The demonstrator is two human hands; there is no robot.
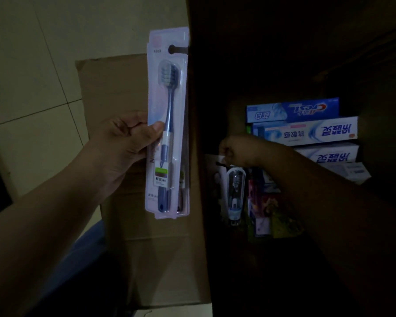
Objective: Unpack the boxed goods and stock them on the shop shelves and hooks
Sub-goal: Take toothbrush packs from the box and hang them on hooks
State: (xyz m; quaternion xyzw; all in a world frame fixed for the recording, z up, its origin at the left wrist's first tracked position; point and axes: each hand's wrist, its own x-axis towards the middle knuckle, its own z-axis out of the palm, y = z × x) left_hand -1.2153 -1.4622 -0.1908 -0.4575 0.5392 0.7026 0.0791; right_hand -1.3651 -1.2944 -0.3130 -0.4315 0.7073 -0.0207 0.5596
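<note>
Left hand (124, 143) pinches a light, stiff toothbrush blister pack (167, 124) mid-length above an open cardboard box (124, 88). Right hand (236, 149) curls inside the box, apparently gripping another pack (236, 193); too dark to be sure.

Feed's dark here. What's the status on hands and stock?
Left hand pinching toothbrush pack upright. Right hand curled at another pack in the dark box; grip unclear. Toothpaste cartons beside it. No obstruction visible.

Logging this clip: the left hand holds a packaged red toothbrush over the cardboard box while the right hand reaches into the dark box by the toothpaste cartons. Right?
Not quite: in the head view the toothbrush that the left hand holds is blue, not red. The rest stands.
</note>
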